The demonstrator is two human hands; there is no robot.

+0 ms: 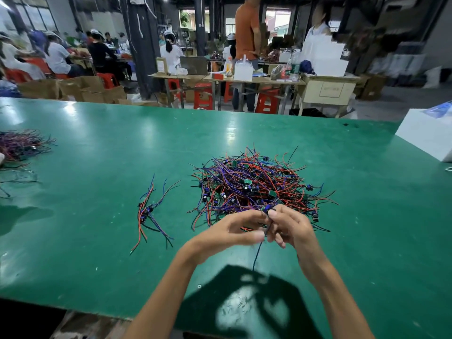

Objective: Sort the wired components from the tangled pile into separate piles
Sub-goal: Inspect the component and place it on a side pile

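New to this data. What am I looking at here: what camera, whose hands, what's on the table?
There is no robot here. One wide-angle camera worn on a person's head looks forward and down, so the two bare hands are the wearer's own. On the green table lies a big tangled pile of small components with red, blue and black wires. Left of it is a small sorted pile. The left hand and right hand meet at the pile's near edge, together pinching one wired component; its dark wire hangs down below them. More wires lie at the far left edge.
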